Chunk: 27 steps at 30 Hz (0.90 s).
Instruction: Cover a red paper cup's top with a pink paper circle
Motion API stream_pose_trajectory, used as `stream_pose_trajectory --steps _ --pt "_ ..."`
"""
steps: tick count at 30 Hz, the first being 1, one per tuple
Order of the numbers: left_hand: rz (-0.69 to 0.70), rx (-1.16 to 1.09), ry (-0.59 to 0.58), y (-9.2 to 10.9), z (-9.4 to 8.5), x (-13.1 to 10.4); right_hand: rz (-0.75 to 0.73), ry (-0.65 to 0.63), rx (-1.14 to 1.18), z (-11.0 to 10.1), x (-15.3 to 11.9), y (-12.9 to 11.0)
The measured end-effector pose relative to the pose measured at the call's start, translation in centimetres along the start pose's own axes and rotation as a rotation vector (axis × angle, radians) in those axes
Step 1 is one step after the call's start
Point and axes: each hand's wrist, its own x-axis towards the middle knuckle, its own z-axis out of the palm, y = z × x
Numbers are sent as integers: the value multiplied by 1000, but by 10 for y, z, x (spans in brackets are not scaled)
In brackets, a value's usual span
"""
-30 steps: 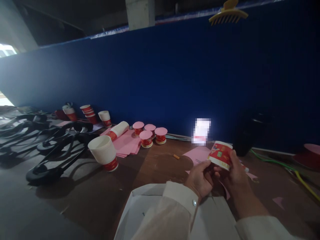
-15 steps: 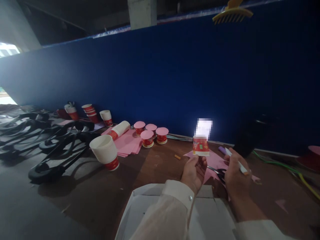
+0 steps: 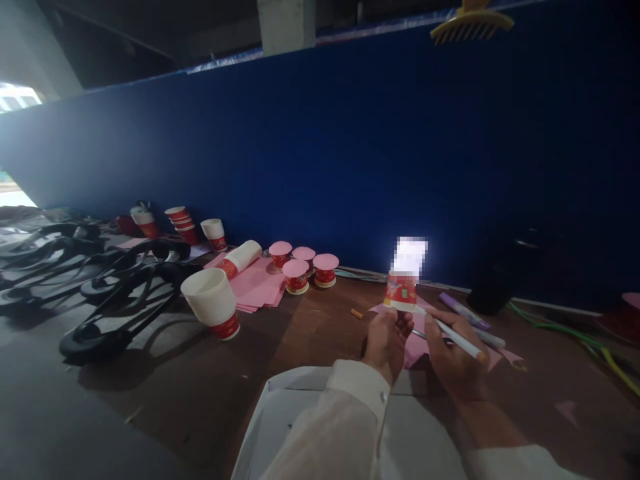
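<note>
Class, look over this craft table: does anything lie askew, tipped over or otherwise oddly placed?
Yes. A stack of white cups lies tipped on its side across the pink paper sheets, while nearby cups stand. A second cup stack leans at a tilt. Pink offcuts lie scattered on the table.

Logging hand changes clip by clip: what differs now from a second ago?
The right hand let go of the red paper cup and took up a white pen, its tip now near the cup's rim. The left hand turned the cup mouth down on the pink paper. The cup stacks stayed put.
</note>
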Motion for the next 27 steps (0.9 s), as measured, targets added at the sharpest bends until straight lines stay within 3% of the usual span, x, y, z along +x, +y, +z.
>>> stream_pose_trajectory --steps 6,13,27 --pt "8 115 0 -2 2 3 -14 -27 -40 1 -2 3" --pt "22 90 -40 -7 -3 7 -66 -26 -2 1 -1 2" --pt "32 131 -40 -6 -3 6 27 -25 -18 3 -2 6"
